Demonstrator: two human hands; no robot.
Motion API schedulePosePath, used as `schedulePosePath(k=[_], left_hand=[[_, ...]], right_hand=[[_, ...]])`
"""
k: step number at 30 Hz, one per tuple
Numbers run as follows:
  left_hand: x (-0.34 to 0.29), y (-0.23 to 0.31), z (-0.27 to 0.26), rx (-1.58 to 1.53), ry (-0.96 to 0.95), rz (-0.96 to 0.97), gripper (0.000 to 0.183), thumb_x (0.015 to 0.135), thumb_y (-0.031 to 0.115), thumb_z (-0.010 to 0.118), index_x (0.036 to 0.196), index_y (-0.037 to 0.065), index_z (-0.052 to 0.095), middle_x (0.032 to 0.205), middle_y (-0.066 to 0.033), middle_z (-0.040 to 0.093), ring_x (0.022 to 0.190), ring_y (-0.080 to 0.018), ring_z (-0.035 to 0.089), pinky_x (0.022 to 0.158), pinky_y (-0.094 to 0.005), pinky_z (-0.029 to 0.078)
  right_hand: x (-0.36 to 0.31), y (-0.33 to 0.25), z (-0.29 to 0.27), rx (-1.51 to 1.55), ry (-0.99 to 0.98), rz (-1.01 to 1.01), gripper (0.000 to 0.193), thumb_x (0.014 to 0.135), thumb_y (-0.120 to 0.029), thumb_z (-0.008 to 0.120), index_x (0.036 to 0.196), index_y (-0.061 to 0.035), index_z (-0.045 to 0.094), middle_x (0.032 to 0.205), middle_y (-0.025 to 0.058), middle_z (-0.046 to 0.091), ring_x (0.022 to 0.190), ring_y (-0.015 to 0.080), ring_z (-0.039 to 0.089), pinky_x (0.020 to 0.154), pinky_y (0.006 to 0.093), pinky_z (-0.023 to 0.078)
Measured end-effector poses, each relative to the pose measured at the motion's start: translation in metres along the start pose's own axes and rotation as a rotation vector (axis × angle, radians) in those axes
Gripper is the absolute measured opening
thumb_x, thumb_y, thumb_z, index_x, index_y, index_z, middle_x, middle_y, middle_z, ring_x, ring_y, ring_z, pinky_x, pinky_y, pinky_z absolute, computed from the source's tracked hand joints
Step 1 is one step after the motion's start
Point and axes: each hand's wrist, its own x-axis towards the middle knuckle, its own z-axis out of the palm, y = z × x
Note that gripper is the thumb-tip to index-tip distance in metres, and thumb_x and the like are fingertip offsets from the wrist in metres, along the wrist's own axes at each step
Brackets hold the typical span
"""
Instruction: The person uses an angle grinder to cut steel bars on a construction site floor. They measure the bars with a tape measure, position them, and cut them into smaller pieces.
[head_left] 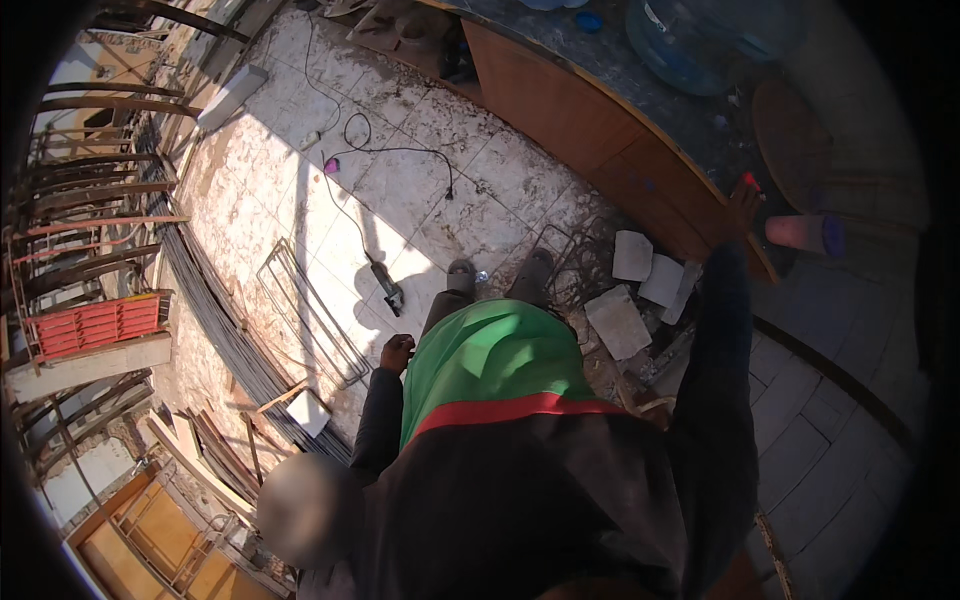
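Observation:
My right arm reaches out to the dark countertop (pixel 690 150). At its edge my right hand (pixel 741 207) is in shadow, with a small bright red thing (pixel 749 180) at its fingertips; its kind I cannot make out. A pink and purple cup-like container (pixel 800 234) lies close beside that hand. By the left side of my green garment (pixel 490 350) hangs my left hand (pixel 397 354), its fingers curled and nothing visible in them. Nearest to it on the floor is a green and black angle grinder (pixel 385 285) with its cord attached.
A black cable with a plug (pixel 449 192) snakes over the dusty tiles. Broken white slabs (pixel 620 322) lie right of my feet. Long rebar (pixel 220 310) and wire frames (pixel 310 310) lie left. A large blue water bottle (pixel 690 45) rests on the counter. A person (pixel 330 575) is close at lower left.

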Motion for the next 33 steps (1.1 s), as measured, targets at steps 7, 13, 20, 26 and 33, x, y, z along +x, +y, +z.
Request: schedulePosePath(k=[7, 13, 20, 26, 33], left_hand=[[-0.115, -0.051, 0.053, -0.342, 0.355, -0.491, 0.028, 0.09, 0.028, 0.06, 0.106, 0.006, 0.061, 0.087, -0.0055, 0.066, 0.066, -0.0161, 0.065, 0.045, -0.0296, 0.046], [-0.12, -0.069, 0.114, -0.473, 0.387, -0.329, 0.03, 0.089, 0.029, 0.061, 0.106, 0.005, 0.063, 0.09, -0.0085, 0.068, 0.077, -0.0182, 0.068, 0.057, -0.0323, 0.053], [-0.126, -0.08, 0.122, -0.117, 0.3, -0.198, 0.033, 0.088, 0.031, 0.06, 0.103, 0.003, 0.066, 0.103, -0.0211, 0.067, 0.094, -0.0328, 0.066, 0.081, -0.0404, 0.052], [-0.144, -0.202, 0.153, 0.2, 0.034, 0.001, 0.032, 0.084, 0.029, 0.055, 0.092, 0.001, 0.067, 0.093, -0.0228, 0.066, 0.089, -0.0379, 0.064, 0.076, -0.0437, 0.051], [-0.168, -0.224, 0.161, -0.045, 0.325, 0.166, 0.028, 0.086, 0.022, 0.052, 0.094, -0.002, 0.065, 0.092, -0.0216, 0.066, 0.091, -0.0373, 0.062, 0.081, -0.0428, 0.048]], right_hand=[[-0.009, -0.065, -0.025, -0.2, -0.047, 0.177, 0.049, 0.096, -0.039, 0.036, 0.137, -0.014, 0.046, 0.132, 0.016, 0.051, 0.122, 0.0333, 0.049, 0.1, 0.0472, 0.041], [-0.01, -0.195, -0.2, 0.399, -0.111, 0.118, 0.061, 0.089, -0.048, 0.049, 0.136, -0.009, 0.044, 0.138, 0.0228, 0.042, 0.123, 0.0386, 0.045, 0.102, 0.049, 0.037], [-0.197, -0.304, -0.193, 1.11, -1.728, -0.547, 0.057, 0.086, -0.043, 0.06, 0.122, 0.0011, 0.053, 0.122, 0.0247, 0.056, 0.112, 0.0395, 0.054, 0.094, 0.0429, 0.043], [-0.217, -0.367, -0.267, 0.939, -1.447, -0.804, 0.04, 0.091, -0.038, 0.056, 0.091, 0.0016, 0.057, 0.089, 0.0226, 0.059, 0.088, 0.0376, 0.059, 0.079, 0.0436, 0.046], [-0.117, -0.413, -0.443, 1.114, -1.514, -0.895, 0.039, 0.093, -0.037, 0.056, 0.09, 0.0018, 0.057, 0.075, 0.0144, 0.057, 0.068, 0.0206, 0.052, 0.064, 0.0362, 0.041]])
